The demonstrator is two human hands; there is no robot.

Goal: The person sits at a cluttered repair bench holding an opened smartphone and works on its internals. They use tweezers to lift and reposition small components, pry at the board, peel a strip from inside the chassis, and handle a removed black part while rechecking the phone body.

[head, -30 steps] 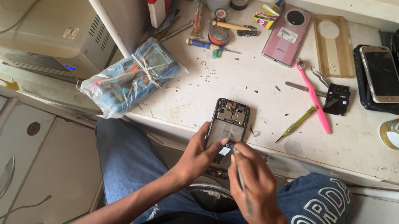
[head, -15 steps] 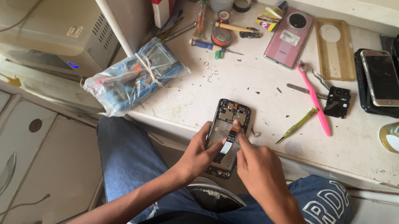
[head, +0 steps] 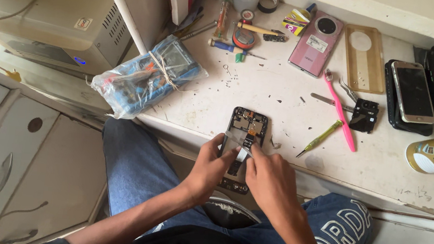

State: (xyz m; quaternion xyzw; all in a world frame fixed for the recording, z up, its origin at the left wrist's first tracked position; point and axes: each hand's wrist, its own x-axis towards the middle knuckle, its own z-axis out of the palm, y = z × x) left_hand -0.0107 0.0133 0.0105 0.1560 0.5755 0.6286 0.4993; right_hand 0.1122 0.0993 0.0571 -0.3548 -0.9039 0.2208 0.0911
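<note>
The white, scratched and speckled table (head: 284,102) carries everything here, and at its near edge lies the opened black smartphone with its inner boards exposed (head: 249,125). About half of this phone rests on the table and the lower half hangs over the edge, above the lap of the person.

The left hand (head: 210,167) holds the phone from its left side, with the fingers (head: 226,153) wrapped against the frame and the thumb on the inside. The right hand (head: 270,177) comes from the right; its fingers (head: 255,151) are pressed together in a pinch on a thin pale flat strip, probably a flex cable (head: 240,151), in the middle of the phone (whether a small tool is also in this hand, I cannot tell).

To do this step well, I think the left hand should keep the frame steady against the table edge, and the right hand should lift the strip slowly and low, without bending it sharply, because such a strip tears easily.

The long axis of the phone runs away from the person, nearly straight up in the picture, with a slight lean to the right. The end with the dark boards points to the back of the table, the other end points to the body.
</note>
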